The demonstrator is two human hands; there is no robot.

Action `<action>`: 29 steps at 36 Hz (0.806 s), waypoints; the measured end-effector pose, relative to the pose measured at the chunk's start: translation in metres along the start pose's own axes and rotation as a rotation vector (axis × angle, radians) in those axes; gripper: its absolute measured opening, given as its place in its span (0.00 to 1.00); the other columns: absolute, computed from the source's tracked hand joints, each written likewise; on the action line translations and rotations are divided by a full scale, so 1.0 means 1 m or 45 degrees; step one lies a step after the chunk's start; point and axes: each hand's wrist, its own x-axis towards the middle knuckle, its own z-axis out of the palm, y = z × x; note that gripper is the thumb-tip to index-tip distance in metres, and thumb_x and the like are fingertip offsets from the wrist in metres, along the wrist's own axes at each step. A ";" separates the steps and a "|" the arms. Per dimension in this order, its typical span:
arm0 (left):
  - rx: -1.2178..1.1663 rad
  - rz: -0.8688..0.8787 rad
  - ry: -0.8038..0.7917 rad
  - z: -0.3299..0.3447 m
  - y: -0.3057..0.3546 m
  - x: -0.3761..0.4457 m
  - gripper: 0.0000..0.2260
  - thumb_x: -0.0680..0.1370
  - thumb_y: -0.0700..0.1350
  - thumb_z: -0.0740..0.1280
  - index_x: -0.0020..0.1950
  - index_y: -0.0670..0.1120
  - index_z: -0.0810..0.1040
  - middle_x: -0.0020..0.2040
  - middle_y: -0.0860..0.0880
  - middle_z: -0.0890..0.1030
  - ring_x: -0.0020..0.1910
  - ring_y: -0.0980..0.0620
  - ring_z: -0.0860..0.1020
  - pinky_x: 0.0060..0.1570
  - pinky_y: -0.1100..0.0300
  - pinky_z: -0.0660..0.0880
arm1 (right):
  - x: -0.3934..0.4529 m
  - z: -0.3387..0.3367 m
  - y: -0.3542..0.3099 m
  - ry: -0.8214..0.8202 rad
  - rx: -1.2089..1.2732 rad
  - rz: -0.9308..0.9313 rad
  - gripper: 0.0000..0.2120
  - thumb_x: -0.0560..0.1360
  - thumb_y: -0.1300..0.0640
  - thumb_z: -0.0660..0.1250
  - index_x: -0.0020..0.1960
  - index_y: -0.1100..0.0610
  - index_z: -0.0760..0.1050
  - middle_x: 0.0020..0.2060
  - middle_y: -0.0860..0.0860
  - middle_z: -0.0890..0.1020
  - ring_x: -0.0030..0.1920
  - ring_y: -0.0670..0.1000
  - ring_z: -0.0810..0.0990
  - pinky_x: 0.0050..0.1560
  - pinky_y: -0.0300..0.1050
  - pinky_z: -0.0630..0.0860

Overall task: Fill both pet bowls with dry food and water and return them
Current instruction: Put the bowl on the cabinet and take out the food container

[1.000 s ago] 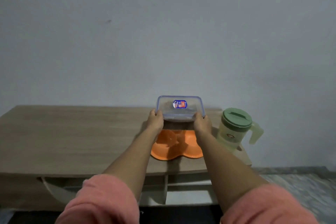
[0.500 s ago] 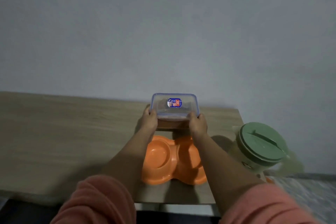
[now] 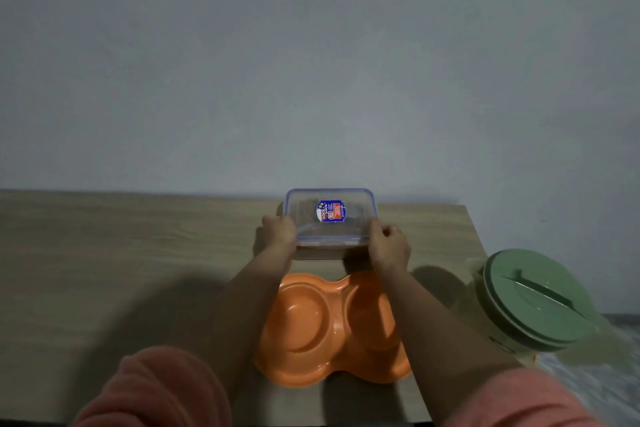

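At the near edge of the wooden table [image 3: 121, 253], the person's two pink sleeves are framing an orange double pet bowl [image 3: 322, 326], which is lying at six o'clock with both wells bare of food and water. Compared with a second ago, the view is now tilting further down, so the bowl is showing in full, and the clear food container [image 3: 330, 217], which was being held above the bowl, is now sitting at twelve o'clock beyond it, seemingly resting on the table near the wall. The left hand [image 3: 278, 230] is gripping its left end and the right hand [image 3: 388, 246] is curling round its right end, probably at the lid's clasps. That is suggesting the opening step is starting; nothing is poured yet. At three o'clock a water jug [image 3: 530, 302] with a green lid is standing, untouched. Counting: one double bowl with two wells, one container, one jug, two hands.
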 end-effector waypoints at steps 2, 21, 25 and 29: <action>0.006 -0.046 0.007 -0.013 0.024 -0.022 0.27 0.68 0.57 0.53 0.57 0.44 0.78 0.56 0.39 0.80 0.54 0.37 0.79 0.58 0.44 0.76 | 0.008 0.000 -0.007 0.029 -0.077 -0.005 0.21 0.81 0.48 0.53 0.55 0.64 0.76 0.55 0.62 0.79 0.53 0.59 0.75 0.53 0.46 0.68; 0.495 0.125 0.033 0.001 0.044 -0.008 0.29 0.83 0.57 0.44 0.70 0.38 0.68 0.69 0.36 0.71 0.68 0.37 0.70 0.67 0.49 0.65 | 0.045 0.007 -0.034 -0.046 -0.582 0.029 0.19 0.82 0.59 0.49 0.72 0.64 0.62 0.67 0.64 0.71 0.68 0.63 0.70 0.65 0.51 0.67; 0.599 0.205 0.023 -0.004 0.046 -0.009 0.27 0.83 0.56 0.45 0.70 0.39 0.67 0.69 0.37 0.70 0.69 0.37 0.69 0.68 0.48 0.65 | 0.037 0.010 -0.036 0.008 -0.515 0.007 0.19 0.83 0.56 0.49 0.71 0.61 0.62 0.65 0.64 0.72 0.64 0.63 0.72 0.60 0.52 0.70; 0.849 0.471 0.024 -0.015 0.060 -0.017 0.20 0.83 0.51 0.50 0.69 0.41 0.67 0.68 0.39 0.69 0.68 0.39 0.68 0.65 0.46 0.67 | 0.024 0.014 -0.037 0.221 -0.151 0.228 0.24 0.82 0.46 0.50 0.69 0.63 0.63 0.65 0.63 0.70 0.63 0.62 0.72 0.59 0.52 0.70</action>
